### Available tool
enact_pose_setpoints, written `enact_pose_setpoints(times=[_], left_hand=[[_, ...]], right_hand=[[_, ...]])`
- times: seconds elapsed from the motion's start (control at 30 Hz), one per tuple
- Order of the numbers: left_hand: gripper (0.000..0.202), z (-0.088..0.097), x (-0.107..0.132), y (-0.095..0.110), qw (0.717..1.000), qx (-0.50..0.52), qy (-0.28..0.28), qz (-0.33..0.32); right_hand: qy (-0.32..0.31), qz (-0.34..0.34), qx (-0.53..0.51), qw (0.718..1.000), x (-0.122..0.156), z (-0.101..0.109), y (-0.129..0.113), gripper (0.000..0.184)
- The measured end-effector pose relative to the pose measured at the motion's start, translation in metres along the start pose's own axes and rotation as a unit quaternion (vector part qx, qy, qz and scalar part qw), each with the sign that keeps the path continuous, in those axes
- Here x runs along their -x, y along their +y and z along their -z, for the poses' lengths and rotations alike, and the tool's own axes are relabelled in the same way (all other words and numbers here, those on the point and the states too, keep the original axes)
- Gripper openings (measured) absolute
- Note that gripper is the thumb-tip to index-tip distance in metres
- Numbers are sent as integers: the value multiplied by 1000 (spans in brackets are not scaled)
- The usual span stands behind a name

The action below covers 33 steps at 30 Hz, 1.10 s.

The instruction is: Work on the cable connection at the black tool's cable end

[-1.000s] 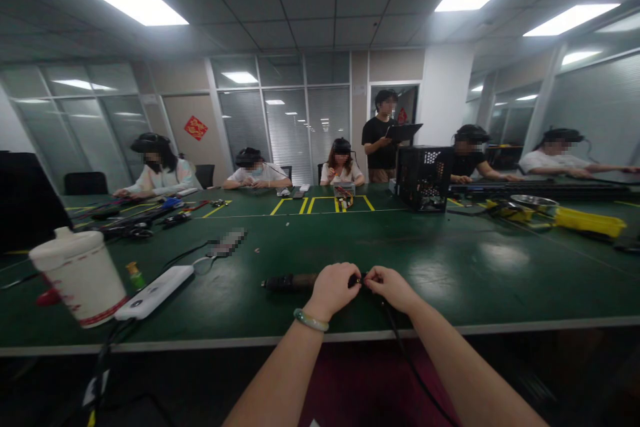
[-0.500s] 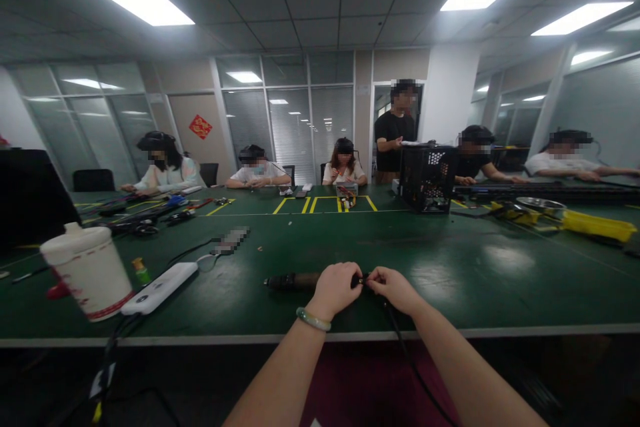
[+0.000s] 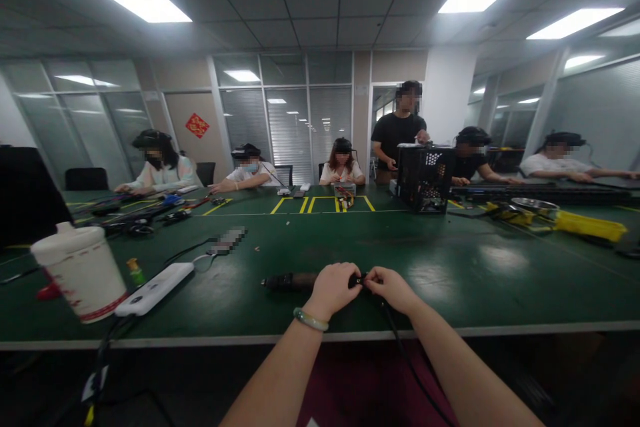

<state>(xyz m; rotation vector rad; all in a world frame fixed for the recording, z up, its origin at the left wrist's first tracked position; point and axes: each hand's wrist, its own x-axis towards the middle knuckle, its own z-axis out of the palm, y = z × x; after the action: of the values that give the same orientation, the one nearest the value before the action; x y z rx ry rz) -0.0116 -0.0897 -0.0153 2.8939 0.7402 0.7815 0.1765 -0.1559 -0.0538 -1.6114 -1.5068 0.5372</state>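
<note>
A dark electric screwdriver (image 3: 289, 281) lies sideways over the green table, its tip pointing left. My left hand (image 3: 336, 287) is closed around the rear part of its body, and a bracelet circles that wrist. At the tool's back end, the fingertips of my right hand (image 3: 389, 287) pinch a small dark cable plug, partly hidden by the fingers. From beneath my right hand a black cable (image 3: 396, 333) drops over the front edge of the table. Both hands almost touch; whether the plug is seated in the tool cannot be made out.
Left of my hands are a white power strip (image 3: 155, 288), a large white cup (image 3: 83, 273) and a small green bottle (image 3: 135, 271). A black computer case (image 3: 425, 179) stands at the back right, near a yellow tray (image 3: 590, 224). Several people work along the far side.
My hands keep the same grip at the screwdriver's rear, with hardly any movement. Across the table, one seated person has stretched an arm leftward, and the standing person's arms have shifted.
</note>
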Motion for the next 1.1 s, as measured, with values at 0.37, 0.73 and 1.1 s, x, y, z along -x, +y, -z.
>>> enact_pose_setpoints(times=[0.37,0.73,1.1], left_hand=[[15,-1,-2,0,1000,6,-11,-1],[9,-1,-2,-2,1000,0,-18,-9],[13,-2,0,-1,1000,16,11,-4]], right_hand=[[0,-2,-1,1000,1,0,2,15],[-1,4,1,1000,-2,-1,3,14],[1,11,3,1000,-1,-1,2,16]])
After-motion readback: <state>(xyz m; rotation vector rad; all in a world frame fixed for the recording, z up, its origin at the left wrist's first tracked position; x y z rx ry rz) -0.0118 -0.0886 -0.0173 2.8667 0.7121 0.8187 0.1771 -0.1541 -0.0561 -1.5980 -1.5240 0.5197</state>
